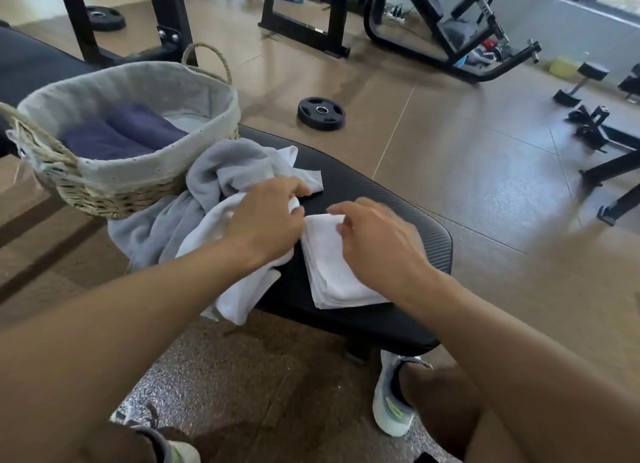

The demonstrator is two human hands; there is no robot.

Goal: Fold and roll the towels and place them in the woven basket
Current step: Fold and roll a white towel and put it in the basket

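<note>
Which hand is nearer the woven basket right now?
Left. The left hand rests on the loose white towel, just right of the woven basket. The right hand is farther right, on the folded white towel.

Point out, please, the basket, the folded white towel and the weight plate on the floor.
basket (pixel 104 189): head view, on its woven front wall.
folded white towel (pixel 332 275): head view, on its flat top layer.
weight plate (pixel 321 113): head view, on its face beside the hub.

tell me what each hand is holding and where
Left hand pinches the loose white towel at its top edge. Right hand rests on the folded white towel's top corner; a grip there cannot be told.
</note>
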